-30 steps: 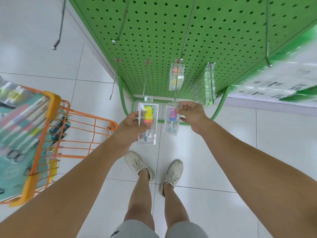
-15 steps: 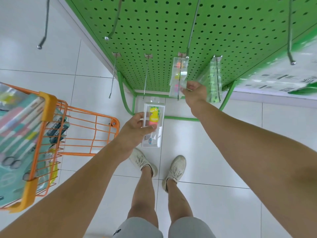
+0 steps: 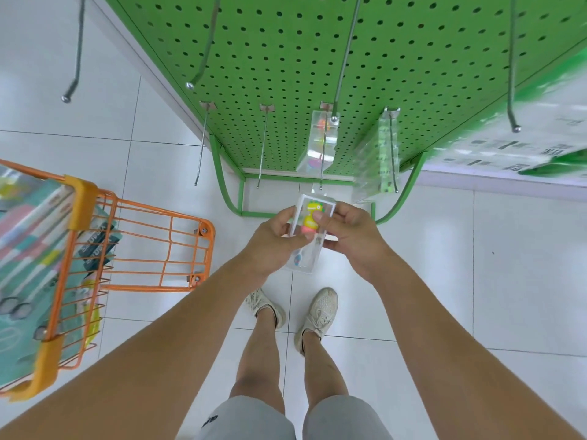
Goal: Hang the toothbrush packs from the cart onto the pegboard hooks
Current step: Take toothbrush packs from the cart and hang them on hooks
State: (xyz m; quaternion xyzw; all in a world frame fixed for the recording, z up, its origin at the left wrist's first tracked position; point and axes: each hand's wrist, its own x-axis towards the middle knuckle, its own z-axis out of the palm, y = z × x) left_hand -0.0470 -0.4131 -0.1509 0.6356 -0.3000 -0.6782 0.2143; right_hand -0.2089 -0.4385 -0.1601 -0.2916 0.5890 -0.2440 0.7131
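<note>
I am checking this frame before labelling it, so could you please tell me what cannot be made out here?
Head view only:
- The toothbrush pack: its middle is covered by the left hand and right hand.
- Packs on the far-right hook: motion-blurred, contents unreadable.
- Cart contents: blurred and cut off by the left edge.
- Printed signage: blurred, illegible.

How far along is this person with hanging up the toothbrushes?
Some way in. Clear packs already hang on two hooks of the green pegboard. In hand: the left hand and right hand both hold a dinosaur toothbrush pack, not yet hooked. Left: two bare hooks beside them, and the orange cart still holds packs.
</note>
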